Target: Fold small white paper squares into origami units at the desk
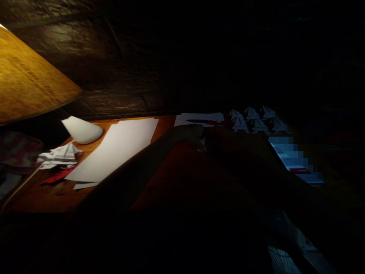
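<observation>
The scene is very dark. My left arm reaches from the lower left to the middle of the wooden table [51,196], and my left hand [188,133] looks curled with its fingers pointing down. My right hand [213,140] meets it from the right and is almost lost in shadow. A small pale scrap of paper [201,145] shows between the two hands, which seem to pinch it. A large white sheet [119,148] lies just left of my left forearm.
A lit lampshade [25,80] fills the upper left above a white lamp base [82,130]. Folded paper [60,154] and a red strip [57,176] lie at the left. Several folded paper figures [256,120] stand at the back right beside another sheet [199,118].
</observation>
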